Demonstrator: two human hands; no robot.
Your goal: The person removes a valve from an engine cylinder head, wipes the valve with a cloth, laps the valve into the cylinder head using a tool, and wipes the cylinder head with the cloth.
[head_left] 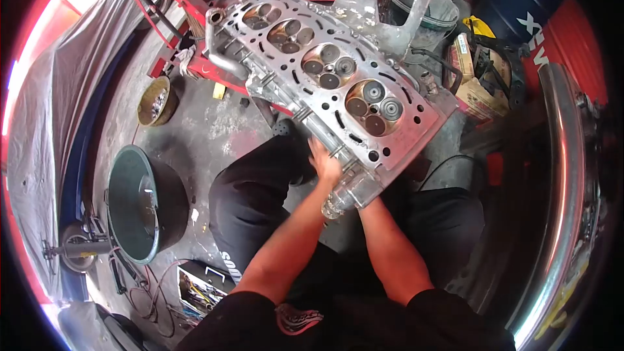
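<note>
A large aluminium cylinder head (pixel 337 31) lies slanted in front of me, its flat face with several round combustion chambers and valves turned up. Along its near left side, my left hand (pixel 325 164) presses against the casting, thumb and fingers partly showing and partly behind the edge. My right hand reaches beneath the near end; only the wrist (pixel 369 209) shows, and its fingers are hidden by the metal. The near end of the head hangs above my lap, between my knees.
A red metal frame (pixel 224 73) stands behind the head. To the left are a dark tub (pixel 172 205), a small bowl (pixel 162 105) and a toolbox (pixel 205 286). At right are a blue drum (pixel 520 3), a torn cardboard box (pixel 478 91) and a shiny curved bumper (pixel 562 156).
</note>
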